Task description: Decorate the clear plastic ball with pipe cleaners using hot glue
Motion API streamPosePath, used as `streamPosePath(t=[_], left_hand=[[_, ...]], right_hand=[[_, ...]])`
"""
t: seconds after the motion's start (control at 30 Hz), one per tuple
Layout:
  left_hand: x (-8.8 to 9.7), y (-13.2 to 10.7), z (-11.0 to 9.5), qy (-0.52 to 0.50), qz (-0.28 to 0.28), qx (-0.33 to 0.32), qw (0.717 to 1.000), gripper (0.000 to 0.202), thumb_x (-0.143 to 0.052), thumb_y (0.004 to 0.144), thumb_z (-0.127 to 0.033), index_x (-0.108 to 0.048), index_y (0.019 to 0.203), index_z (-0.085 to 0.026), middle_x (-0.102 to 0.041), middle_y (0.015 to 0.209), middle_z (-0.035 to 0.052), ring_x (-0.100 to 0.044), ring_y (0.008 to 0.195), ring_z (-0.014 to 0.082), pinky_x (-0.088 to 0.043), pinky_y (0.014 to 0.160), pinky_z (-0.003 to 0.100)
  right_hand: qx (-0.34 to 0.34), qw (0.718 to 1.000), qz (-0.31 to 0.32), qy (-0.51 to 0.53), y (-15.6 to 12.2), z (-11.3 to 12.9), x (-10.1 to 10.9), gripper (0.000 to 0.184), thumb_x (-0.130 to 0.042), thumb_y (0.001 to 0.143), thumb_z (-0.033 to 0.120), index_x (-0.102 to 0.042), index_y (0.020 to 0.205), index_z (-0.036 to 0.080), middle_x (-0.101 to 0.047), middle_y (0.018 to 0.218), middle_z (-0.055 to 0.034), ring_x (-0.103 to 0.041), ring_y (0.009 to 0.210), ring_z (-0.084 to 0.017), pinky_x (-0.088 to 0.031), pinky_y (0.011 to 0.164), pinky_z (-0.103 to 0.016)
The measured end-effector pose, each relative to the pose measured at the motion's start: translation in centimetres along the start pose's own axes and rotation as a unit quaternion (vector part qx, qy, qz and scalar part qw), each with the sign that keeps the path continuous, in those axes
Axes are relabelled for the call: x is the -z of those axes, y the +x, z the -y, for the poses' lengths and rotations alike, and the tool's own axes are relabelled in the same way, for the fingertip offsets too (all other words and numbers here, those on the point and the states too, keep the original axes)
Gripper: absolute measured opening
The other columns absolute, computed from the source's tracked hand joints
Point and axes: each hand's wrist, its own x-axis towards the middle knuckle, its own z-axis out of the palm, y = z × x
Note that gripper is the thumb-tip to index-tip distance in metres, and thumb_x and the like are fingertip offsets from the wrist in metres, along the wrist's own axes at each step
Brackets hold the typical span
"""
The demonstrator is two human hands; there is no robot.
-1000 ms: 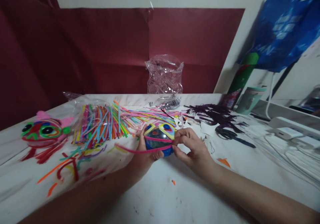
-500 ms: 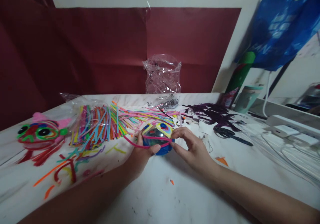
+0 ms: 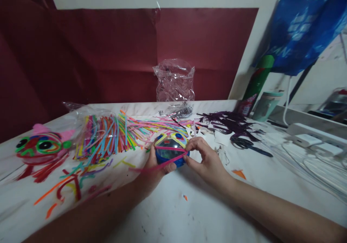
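My left hand (image 3: 153,170) is wrapped round the left side of a small blue round object (image 3: 169,152) with yellow-rimmed eye shapes on top, holding it on the white table (image 3: 189,214). A pink strip (image 3: 162,163) runs across its front and sticks out to the left. My right hand (image 3: 206,160) pinches the strip's right end against the blue object with thumb and forefinger. Both hands are closed.
A bag of coloured strips (image 3: 108,134) lies just behind my hands. A red and green face craft (image 3: 40,147) sits far left, loose strips (image 3: 73,185) near it. Black scissors (image 3: 249,145), purple scraps (image 3: 230,122), a clear plastic bag (image 3: 175,80), a green bottle (image 3: 257,84) and white cables (image 3: 311,156) fill the right.
The pink strip's free left end has swung down and straightened across the blue object's front. My hands and the object shifted slightly left in view.
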Motion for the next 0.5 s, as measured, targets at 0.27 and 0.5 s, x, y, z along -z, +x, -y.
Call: streamPosePath(t=[0.27, 0.5], left_hand=[[-0.03, 0.46, 0.21, 0.015, -0.057, 0.028, 0.998, 0.086, -0.079, 0.065, -0.031, -0.032, 0.136, -0.027, -0.060, 0.122, 0.0081, -0.057, 0.111, 0.0276, -0.044, 0.097, 0.043], [-0.01, 0.43, -0.21, 0.007, -0.021, 0.019, 1.000, 0.072, -0.077, 0.068, -0.030, -0.039, 0.129, -0.024, -0.062, 0.119, 0.0093, -0.058, 0.110, 0.0280, -0.043, 0.098, 0.046]], right_hand=[[-0.010, 1.000, 0.014, 0.024, -0.22, -0.19, -0.38, 0.009, -0.056, 0.077, 0.016, -0.053, 0.083, 0.022, -0.053, 0.088, -0.0050, -0.051, 0.088, -0.021, -0.044, 0.078, -0.039], [-0.077, 0.992, 0.012, 0.094, 0.11, -0.02, 0.08, 0.003, -0.058, 0.077, 0.022, -0.055, 0.078, 0.022, -0.054, 0.085, -0.0040, -0.053, 0.082, -0.020, -0.045, 0.076, -0.038]])
